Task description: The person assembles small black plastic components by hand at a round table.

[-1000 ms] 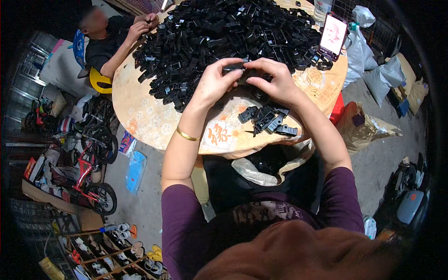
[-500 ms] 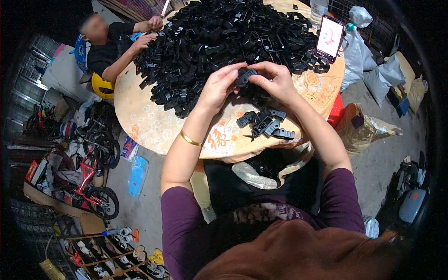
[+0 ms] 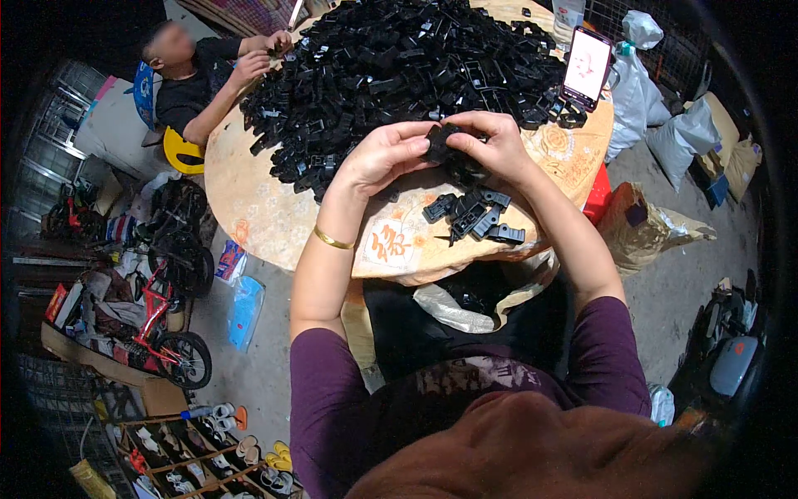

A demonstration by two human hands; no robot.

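At the far left edge of the round worktop [image 3: 249,208], another person's hands [image 3: 262,54] work at the big heap of black plastic parts [image 3: 399,66], well apart from the wearer's own work. Nearer the middle, the left hand [image 3: 378,158] has its grip closed on one side of a small black plastic piece [image 3: 439,141], thumb and fingertips pinching it above the worktop. The right hand [image 3: 499,145] pinches the other side of the same piece, so both grips meet on it. To do this well, it seems best to keep the piece square between the two thumbs, press evenly and avoid twisting the thin plastic. Just below the hands lies a small cluster of black pieces [image 3: 474,218], near the table's front edge. Further right, a phone [image 3: 588,66] stands propped beside the heap.
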